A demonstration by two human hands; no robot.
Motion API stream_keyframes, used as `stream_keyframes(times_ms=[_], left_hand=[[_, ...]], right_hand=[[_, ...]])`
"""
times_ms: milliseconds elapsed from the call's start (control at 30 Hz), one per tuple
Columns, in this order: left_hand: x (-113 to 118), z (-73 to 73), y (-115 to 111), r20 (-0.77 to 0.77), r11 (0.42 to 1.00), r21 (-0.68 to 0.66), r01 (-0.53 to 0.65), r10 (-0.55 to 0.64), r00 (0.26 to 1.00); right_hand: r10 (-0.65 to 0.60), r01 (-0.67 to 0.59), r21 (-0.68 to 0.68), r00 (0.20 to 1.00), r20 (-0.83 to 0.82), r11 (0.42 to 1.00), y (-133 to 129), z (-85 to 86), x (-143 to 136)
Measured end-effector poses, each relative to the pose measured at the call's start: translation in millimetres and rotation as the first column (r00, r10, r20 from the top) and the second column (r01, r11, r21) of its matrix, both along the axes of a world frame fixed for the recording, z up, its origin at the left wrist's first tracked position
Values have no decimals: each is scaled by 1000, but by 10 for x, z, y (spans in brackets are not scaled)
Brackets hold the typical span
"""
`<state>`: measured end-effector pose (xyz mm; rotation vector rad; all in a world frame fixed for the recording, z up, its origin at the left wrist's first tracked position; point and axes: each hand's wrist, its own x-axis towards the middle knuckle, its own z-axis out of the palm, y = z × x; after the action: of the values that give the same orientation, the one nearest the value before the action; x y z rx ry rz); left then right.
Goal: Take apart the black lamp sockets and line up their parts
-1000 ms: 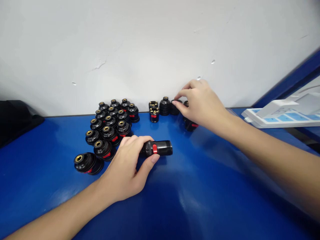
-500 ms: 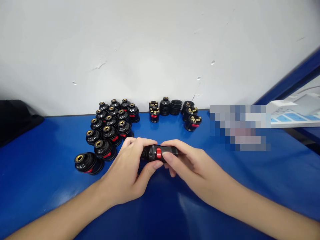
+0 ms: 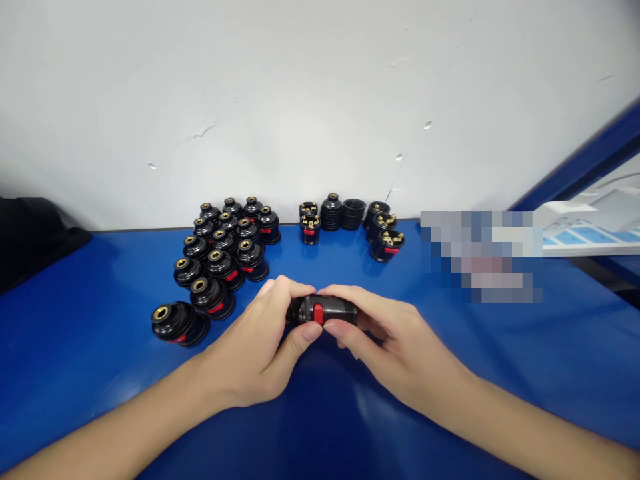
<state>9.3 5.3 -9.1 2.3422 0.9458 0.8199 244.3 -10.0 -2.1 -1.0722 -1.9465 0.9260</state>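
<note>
Between both hands lies a black lamp holder (image 3: 335, 311), turned on its side, with a red switch tab facing me. My left hand (image 3: 263, 340) grips its capped end, thumb below and fingers over the top. Around the wider end on the right my right hand (image 3: 390, 330) is closed, its thumb on the lower side close to the red tab. Part of the holder is hidden by the fingers. Left of my left hand stand several capped lamp holders (image 3: 207, 298) with brass-coloured threaded tops, many showing red tabs.
Near the wall stand uncapped socket bodies (image 3: 310, 230) with brass contacts, a ribbed capped piece (image 3: 331, 213) and an open black shell (image 3: 353, 215). More socket bodies (image 3: 387, 247) stand to their right. A pixelated patch covers the right side. A dark cloth-like thing (image 3: 35, 240) lies far left.
My right thumb has shifted down from the holder's front face to its lower side, showing more of the body. Both hands keep their hold, and the view has shifted slightly.
</note>
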Motion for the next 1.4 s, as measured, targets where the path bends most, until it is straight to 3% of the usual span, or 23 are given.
stream_keyframes(times_ms=[333,500,700,833,1000,1100,1233,1400], left_hand=[[0,-7,-10,71,999,-44,19,-16,997],[70,29,-46,33,984,132,-116,113,993],[146,62,-17,-56,931,341,-129,157,986],[151,58,2,-63,917,376,-131,166,984],[168,72,-14,-22,952,227,-207,218,976],[189,85,-18,-11,962,160,-221,226,974],[188,85,5,5,965,87,-247,247,969],[119,52,9,171,987,-4,-158,156,973]], right_hand=[[0,4,81,999,-47,997,-2,-44,4],[31,-29,45,999,-35,999,-23,18,-50],[79,-81,114,996,30,990,-52,14,-49],[83,-91,155,995,57,984,-61,-13,-52],[82,-98,305,995,62,947,-50,-48,-45],[103,-104,314,995,18,944,-23,-57,-34],[86,-72,237,995,-51,969,14,-63,-32],[-38,34,-31,988,-151,999,30,-53,-21]])
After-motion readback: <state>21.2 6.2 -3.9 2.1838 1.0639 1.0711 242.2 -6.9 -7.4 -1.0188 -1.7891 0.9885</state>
